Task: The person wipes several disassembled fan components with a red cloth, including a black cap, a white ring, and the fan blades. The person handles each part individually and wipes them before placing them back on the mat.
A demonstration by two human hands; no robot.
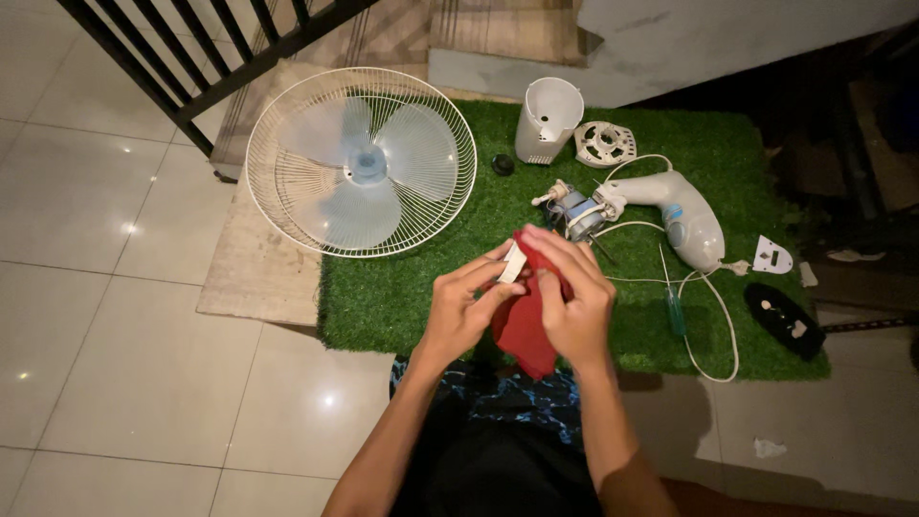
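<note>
A green artificial-turf mat [402,297] lies on the tiled floor [115,316], with its far edge near a grey step. At the left end of the mat rests a white fan guard [278,182], laid flat, with the pale translucent blade [359,172] inside it. Further right, at the far edge, a white cylindrical housing [549,120] stands upright, and a round white vented cover [604,144] lies just beside it. A white fan neck casing [684,215] lies on its side in the middle right area, joined to the exposed motor [574,213] at its left end; a white cable [713,316] loops from it toward the near edge. A black plate [783,319] lies at the right corner of the mat. A small black knob [503,164] sits between the guard and the housing.

Both hands are raised above the near edge of the mat. The right hand [574,302] holds a red cloth [525,325], its grip closed around the upper folds; the cloth hangs down between the two hands. The left hand [464,306] pinches a small white part [515,262] between thumb and fingertips, pressed against the top of the cloth. The part touches both grips; its exact shape is unclear, possibly a short ring or cap.
</note>
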